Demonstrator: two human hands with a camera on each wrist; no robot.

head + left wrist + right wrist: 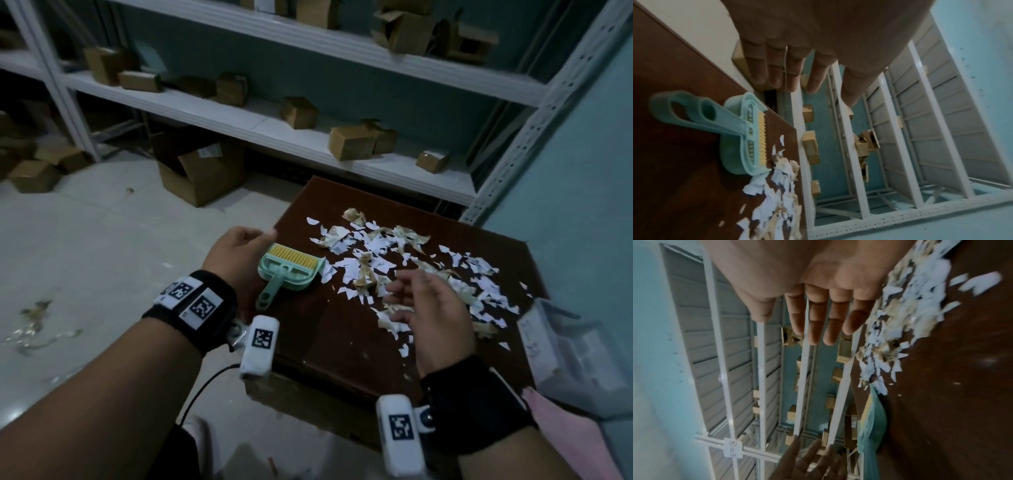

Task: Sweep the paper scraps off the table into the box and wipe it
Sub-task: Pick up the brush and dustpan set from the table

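So we're right at the start here, nothing swept yet as far as we can judge: the paper scraps [404, 270] are spread all over the dark brown table [335, 335], filling the middle and right of the head view. Our left hand [236, 253] hangs over the table's left edge, fingers loosely bent and holding nothing, just beside the mint green brush and dustpan [291, 270] that lie flat on the table, handle pointing toward the bottom of the frame. Our right hand [431, 318] hovers over the scraps with fingers relaxed and spread, also empty, so the two hands are well apart. The next move, we reckon, is grabbing that brush handle [694, 113], splitting brush from pan if they come apart, and pushing the pile toward a box. The clear plastic box [575, 346] at the right edge of the frame looks like the likely target, but we can't say for sure. Reading-wise, there's not much: the wrist bands carry black-and-white square code tags [202, 306], and a cardboard carton [202, 171] on the floor at the upper left has a white label too blurry to read. No brand shows on the brush.
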